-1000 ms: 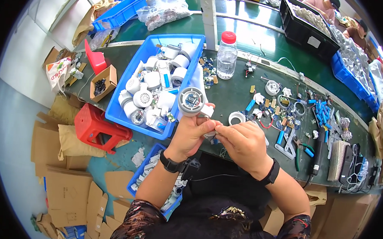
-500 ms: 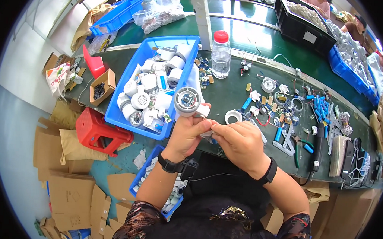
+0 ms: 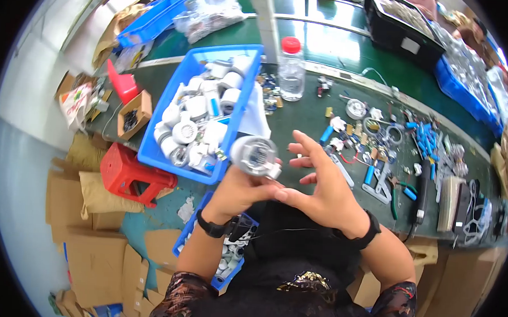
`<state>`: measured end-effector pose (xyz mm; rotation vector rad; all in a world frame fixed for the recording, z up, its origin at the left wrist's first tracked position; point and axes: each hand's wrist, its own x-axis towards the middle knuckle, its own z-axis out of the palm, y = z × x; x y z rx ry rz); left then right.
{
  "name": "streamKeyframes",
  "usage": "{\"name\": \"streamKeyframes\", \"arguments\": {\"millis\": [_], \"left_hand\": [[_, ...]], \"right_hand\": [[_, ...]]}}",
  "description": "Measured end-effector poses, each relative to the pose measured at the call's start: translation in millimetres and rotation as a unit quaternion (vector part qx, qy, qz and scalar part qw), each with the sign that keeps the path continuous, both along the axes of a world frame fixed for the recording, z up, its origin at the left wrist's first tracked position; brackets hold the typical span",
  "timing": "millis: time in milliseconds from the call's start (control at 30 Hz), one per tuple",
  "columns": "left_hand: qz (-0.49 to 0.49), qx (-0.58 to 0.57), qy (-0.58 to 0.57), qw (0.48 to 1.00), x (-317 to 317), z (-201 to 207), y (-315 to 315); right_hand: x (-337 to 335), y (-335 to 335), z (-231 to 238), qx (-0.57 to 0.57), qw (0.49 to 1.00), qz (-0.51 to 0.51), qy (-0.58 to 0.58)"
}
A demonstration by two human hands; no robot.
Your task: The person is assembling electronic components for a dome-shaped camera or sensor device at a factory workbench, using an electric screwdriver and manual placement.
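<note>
Broadly, the dark green worktop (image 3: 307,110) spread out beyond the left grip (image 3: 238,192) and the right grip (image 3: 327,190). On it, beyond the left grip and to its left, stood a blue bin (image 3: 177,172) heaped with white housings (image 3: 197,107). Well to the left of that same grip, a red stool (image 3: 117,167) stood on the floor. A clear bottle (image 3: 292,75), capped in red, stood upright beyond the gap between the two grips.

The round grey-and-white housing (image 3: 255,154) was in the left grip, which was closed on its near end; its round face tipped upward, the inside too blurred to read. The right grip stood open just to the right of it, fingers spread, thumb reaching across to the left thumb; whether the two touched could not be told.

Judging by this pose, the step in hand was close two-handed handling, the left steadying and the right disengaged at the fingers. A further move would call for a firm left hold and for the right fingers to gather before taking anything.

To the right of the right grip lay pliers (image 3: 394,204) and, farther off, small blue cylinders (image 3: 426,139).
</note>
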<state>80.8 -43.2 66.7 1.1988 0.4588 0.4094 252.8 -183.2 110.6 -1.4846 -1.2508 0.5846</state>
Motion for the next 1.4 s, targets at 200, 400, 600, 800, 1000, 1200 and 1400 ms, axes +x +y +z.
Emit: {"name": "streamKeyframes", "arguments": {"millis": [200, 400, 600, 800, 1000, 1200, 1400], "left_hand": [[-0.108, 0.043, -0.024, 0.993, 19.0, 5.9, -23.5], [-0.061, -0.07, -0.067, 0.993, 2.3, -6.8, -26.5], [0.143, 0.295, -0.044, 0.944, -36.3, -2.8, -10.2], [0.677, 0.313, 0.017, 0.666, -91.3, -17.6, 58.2], [0.477, -0.19, -0.086, 0.854, -102.7, -42.3, 73.7], [0.461, -0.222, -0.099, 0.853, -96.1, -52.7, 90.1], [0.399, -0.246, -0.097, 0.878, -104.3, -54.8, 95.6]], "right_hand": [[-0.2, 7.2, -9.6, -0.069, 0.967, 0.142, 0.199], [-13.1, 21.4, -12.3, -0.067, 0.949, 0.099, 0.292], [-19.0, 34.4, -7.0, -0.078, 0.877, 0.04, 0.473], [-26.0, 38.2, -13.3, -0.127, 0.831, 0.041, 0.539], [-41.3, 38.9, -26.2, -0.178, 0.822, 0.02, 0.541], [-49.4, 38.7, -27.8, -0.164, 0.818, 0.048, 0.55], [-45.0, 33.7, -31.4, -0.189, 0.818, 0.014, 0.543]]}}
